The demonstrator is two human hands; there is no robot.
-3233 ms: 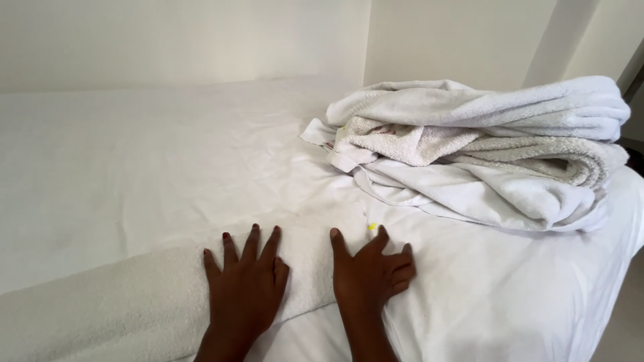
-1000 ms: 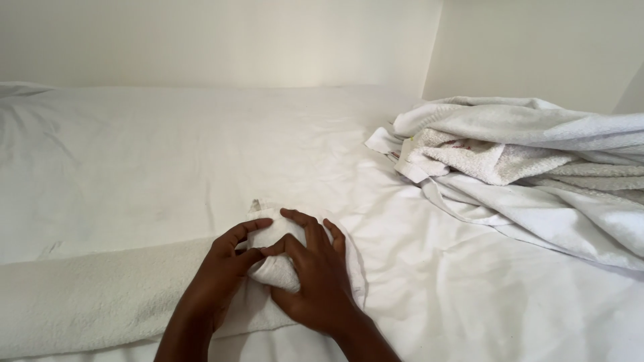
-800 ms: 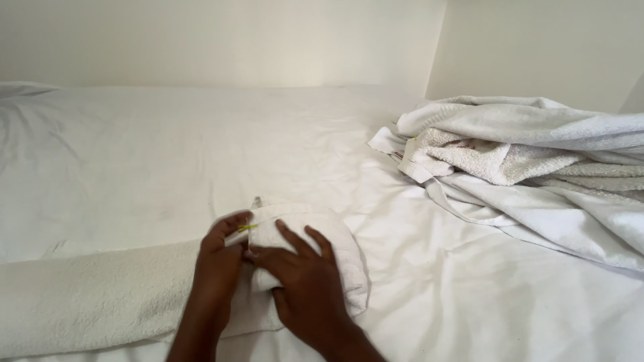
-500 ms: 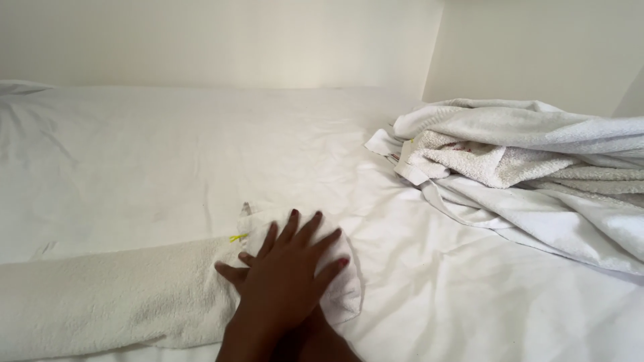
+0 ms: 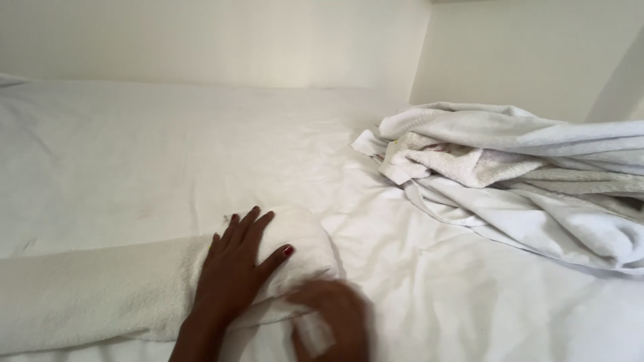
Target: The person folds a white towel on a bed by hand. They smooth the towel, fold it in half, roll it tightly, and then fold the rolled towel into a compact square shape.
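Note:
A long white towel [image 5: 100,295], folded or rolled into a thick band, lies across the near part of the bed, and its rounded end [image 5: 305,234] sits near the middle. My left hand [image 5: 235,271] rests flat on that end with the fingers spread and holds nothing. My right hand [image 5: 332,322] is a blur just below the towel's end, close to the bottom edge. A pale patch shows on it, and I cannot tell whether it grips anything.
A white sheet [image 5: 168,154] covers the bed. A rumpled pile of white towels and linen [image 5: 523,174] lies at the right, reaching to the frame's edge. Pale walls [image 5: 510,53] close the bed in at the back and right.
Half a second ago both hands were stacked on the towel's end. Now my right hand has slid off toward me and blurs, while my left hand stays flat on the towel.

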